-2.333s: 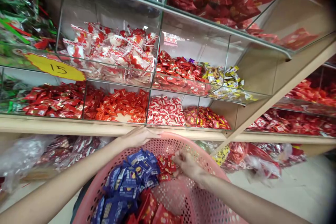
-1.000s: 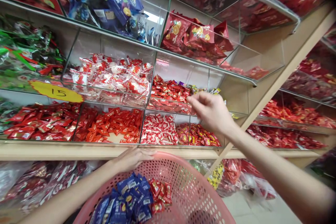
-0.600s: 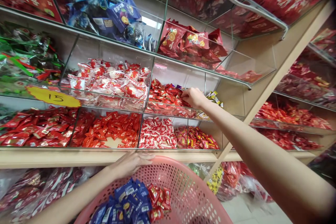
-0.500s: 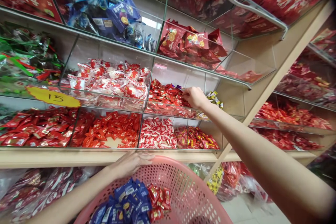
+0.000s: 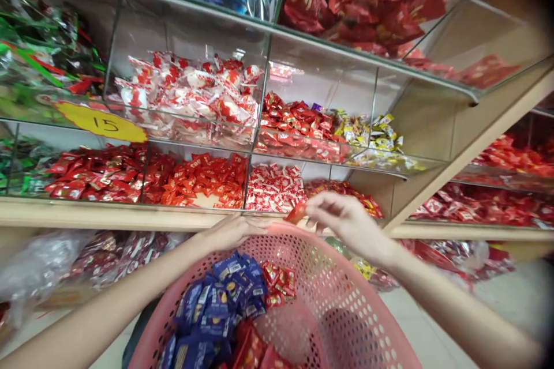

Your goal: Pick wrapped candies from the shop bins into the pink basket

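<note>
Head camera is the one view we've got, so here's what we see. Our right hand (image 5: 348, 225) is up over the far rim of the pink holey basket (image 5: 381, 294), right in front of the wooden shelf ledge (image 5: 108, 214). Thumb and fingertips are pinched nearly together on a single red-wrapped candy (image 5: 296, 213), which sticks out to the left of them, just above the rim. It's a bit blurry, so we can't read the wrapper.

Our left hand (image 5: 234, 232) lies on the far rim, fingers stretched out along it and close together. The thumb is hidden, so we can't tell how firmly we've got hold of the basket.

Inside the basket, there's a pile of blue packets (image 5: 220, 300) on the left, a small bunch of little red candies (image 5: 279, 283) touching its right side, and bigger red packets (image 5: 251, 349) at the bottom edge.

On the rack, the clear bin behind our right hand has small red sweets (image 5: 298, 118), with yellow-wrapped ones (image 5: 376, 130) to their right. Below those are red-and-white candies (image 5: 274, 187), with orange-red ones (image 5: 208, 179) just left. A yellow tag (image 5: 104, 122) reading 15 hangs on the left.
</note>
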The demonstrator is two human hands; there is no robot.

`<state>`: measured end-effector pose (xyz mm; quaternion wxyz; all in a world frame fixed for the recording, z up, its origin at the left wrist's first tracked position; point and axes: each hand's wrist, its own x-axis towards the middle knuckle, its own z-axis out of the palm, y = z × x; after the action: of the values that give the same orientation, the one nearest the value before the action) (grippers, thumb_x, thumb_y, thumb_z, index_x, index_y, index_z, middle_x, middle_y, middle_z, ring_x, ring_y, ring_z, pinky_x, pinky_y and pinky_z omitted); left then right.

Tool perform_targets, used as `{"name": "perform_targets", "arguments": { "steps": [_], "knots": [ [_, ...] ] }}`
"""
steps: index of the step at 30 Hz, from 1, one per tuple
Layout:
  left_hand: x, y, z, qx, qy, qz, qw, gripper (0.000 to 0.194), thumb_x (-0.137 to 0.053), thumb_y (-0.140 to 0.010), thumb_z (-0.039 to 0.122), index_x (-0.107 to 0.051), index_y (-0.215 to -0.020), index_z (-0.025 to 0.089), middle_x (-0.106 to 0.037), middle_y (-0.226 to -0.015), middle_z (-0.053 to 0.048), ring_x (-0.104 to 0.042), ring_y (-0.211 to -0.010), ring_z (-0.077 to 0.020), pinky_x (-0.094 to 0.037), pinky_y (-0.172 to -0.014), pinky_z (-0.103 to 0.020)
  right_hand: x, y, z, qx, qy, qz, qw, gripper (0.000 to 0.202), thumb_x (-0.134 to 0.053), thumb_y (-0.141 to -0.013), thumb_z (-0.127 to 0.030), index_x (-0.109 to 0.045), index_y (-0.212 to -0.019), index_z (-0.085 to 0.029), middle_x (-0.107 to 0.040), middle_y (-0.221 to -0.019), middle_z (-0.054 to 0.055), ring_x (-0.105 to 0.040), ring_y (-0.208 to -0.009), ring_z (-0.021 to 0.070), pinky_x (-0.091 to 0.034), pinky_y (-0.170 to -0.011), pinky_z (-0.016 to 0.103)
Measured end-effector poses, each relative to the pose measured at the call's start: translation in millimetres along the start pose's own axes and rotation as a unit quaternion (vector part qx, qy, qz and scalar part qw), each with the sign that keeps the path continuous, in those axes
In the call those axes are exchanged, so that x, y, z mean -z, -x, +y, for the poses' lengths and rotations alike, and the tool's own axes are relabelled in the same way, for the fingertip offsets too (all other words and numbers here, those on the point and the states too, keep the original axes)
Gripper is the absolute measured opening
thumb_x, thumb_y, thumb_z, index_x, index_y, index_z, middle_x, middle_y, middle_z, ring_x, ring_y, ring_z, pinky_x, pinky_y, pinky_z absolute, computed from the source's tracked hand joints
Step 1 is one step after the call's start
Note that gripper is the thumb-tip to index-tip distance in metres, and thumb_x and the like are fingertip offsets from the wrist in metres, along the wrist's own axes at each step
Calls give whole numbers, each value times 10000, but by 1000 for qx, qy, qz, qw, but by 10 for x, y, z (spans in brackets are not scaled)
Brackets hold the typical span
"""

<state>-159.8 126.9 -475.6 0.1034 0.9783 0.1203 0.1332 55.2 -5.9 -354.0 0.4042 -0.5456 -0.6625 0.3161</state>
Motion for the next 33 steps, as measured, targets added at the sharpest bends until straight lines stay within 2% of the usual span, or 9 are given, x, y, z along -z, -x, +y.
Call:
{"name": "perform_targets", "arguments": {
  "steps": [3,6,11,16,21,24,29,31,33],
  "knots": [
    [-11,-8,-16,-3,-8,-7,1000,592,-408,-773,5,-471,-1229,376,-452,-1331,75,-465,-1190,-111,-383,-981,-266,-343,125,732,-131,-17,-70,989,133,-531,-741,-272,-564,-709,-147,-571,-562,-7,-519,-505,89,-424,-490,209],
    [-38,-13,-46,-12,-8,-1,1000,584,-405,-769,0,-485,-1221,362,-457,-1328,70,-466,-1188,-114,-388,-980,-271,-526,198,1279,-185,21,-112,976,100,-495,-685,-162,-536,-595,-160,-535,-496,-28,-477,-453,79,-386,-462,193],
    [-94,-10,-101,-17,-14,6,1000,588,-413,-778,15,-459,-1234,384,-449,-1334,81,-479,-1176,-109,-400,-972,-273,-587,173,1539,-209,156,-131,956,128,-479,-663,-109,-575,-593,-158,-565,-508,-23,-495,-474,90,-347,-473,191],
    [-102,-13,-106,-25,-7,15,1000,578,-420,-772,6,-480,-1220,366,-454,-1329,71,-481,-1173,-108,-401,-970,-266,-655,-14,1382,-128,288,-154,936,181,-437,-688,-75,-597,-673,-157,-612,-603,-6,-522,-550,96,-311,-493,192],
    [-77,-16,-79,-21,-3,15,1000,557,-421,-768,5,-509,-1204,340,-474,-1317,58,-476,-1177,-102,-373,-991,-250,-807,-65,1160,-95,476,-177,856,218,-416,-752,-79,-622,-738,-147,-666,-770,86,-593,-704,159,-349,-583,237],
    [-54,-11,-52,-16,1,10,1000,560,-417,-774,12,-501,-1210,353,-467,-1324,65,-464,-1190,-108,-365,-999,-259,-839,-26,1020,-87,522,-162,833,224,-393,-822,-139,-614,-861,-144,-668,-837,120,-620,-760,196,-367,-602,254],
    [-28,-3,-9,-19,8,23,1000,608,-411,-777,8,-445,-1245,394,-421,-1349,92,-431,-1214,-93,-341,-1016,-249,-618,-44,472,6,461,-54,886,273,-349,-888,-279,-598,-849,-174,-658,-717,69,-609,-651,159,-362,-567,236],
    [-29,0,-10,-15,4,21,1000,609,-415,-779,13,-440,-1244,406,-394,-1362,94,-425,-1220,-99,-344,-1016,-258,-416,-106,121,90,397,34,913,302,-340,-892,-310,-603,-814,-182,-628,-635,33,-564,-558,116,-362,-547,223],
    [-32,4,-17,-10,1,19,1000,614,-419,-774,10,-439,-1245,404,-391,-1363,87,-430,-1217,-106,-352,-1012,-272,-157,-216,-237,175,334,153,914,290,-364,-878,-314,-608,-800,-178,-595,-593,9,-509,-504,90,-370,-528,218]
  ]
}}
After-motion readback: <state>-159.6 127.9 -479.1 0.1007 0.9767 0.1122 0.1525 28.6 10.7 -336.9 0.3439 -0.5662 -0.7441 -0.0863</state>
